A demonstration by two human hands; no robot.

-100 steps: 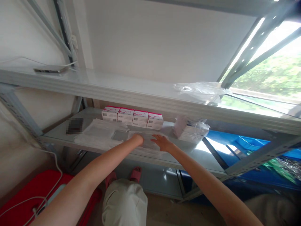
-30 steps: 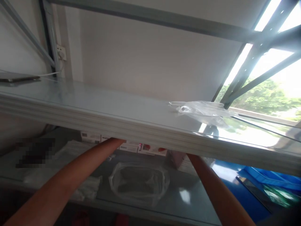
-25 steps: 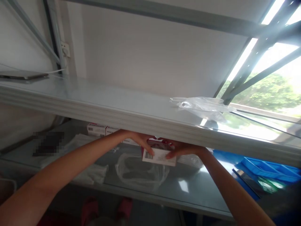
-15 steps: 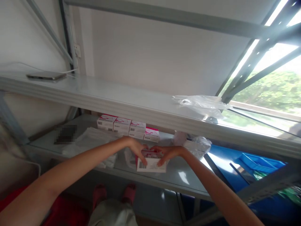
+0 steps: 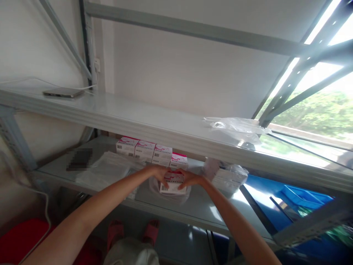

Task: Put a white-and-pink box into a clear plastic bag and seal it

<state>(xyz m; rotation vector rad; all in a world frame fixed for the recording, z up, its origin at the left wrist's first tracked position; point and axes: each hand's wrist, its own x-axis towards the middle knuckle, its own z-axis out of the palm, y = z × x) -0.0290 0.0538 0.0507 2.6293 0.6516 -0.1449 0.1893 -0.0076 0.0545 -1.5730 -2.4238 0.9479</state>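
Observation:
Both my hands grip a small white and pink box (image 5: 173, 188) from its two sides, over the lower shelf. My left hand (image 5: 161, 174) is closed on its left side, with the thumb on the front face near a barcode. On the right side my right hand (image 5: 188, 179) holds it the same way. Under and around the box lies a clear plastic bag (image 5: 180, 198). Just behind stand several matching boxes (image 5: 145, 149) in a row, the rightmost one (image 5: 178, 161) lower than its neighbours.
Flat plastic bags (image 5: 106, 171) lie left on the lower shelf (image 5: 212, 211). To the right sits a plastic-wrapped pack (image 5: 230, 178). The upper shelf (image 5: 154, 117) overhangs, bearing a phone-like slab (image 5: 63, 92) and a crumpled bag (image 5: 234, 126). Blue trays (image 5: 306, 197) are at right.
Both hands have moved the box away from me, back toward the row, and its top shows more. The plastic bag around it is more visible. The camera view has shifted slightly.

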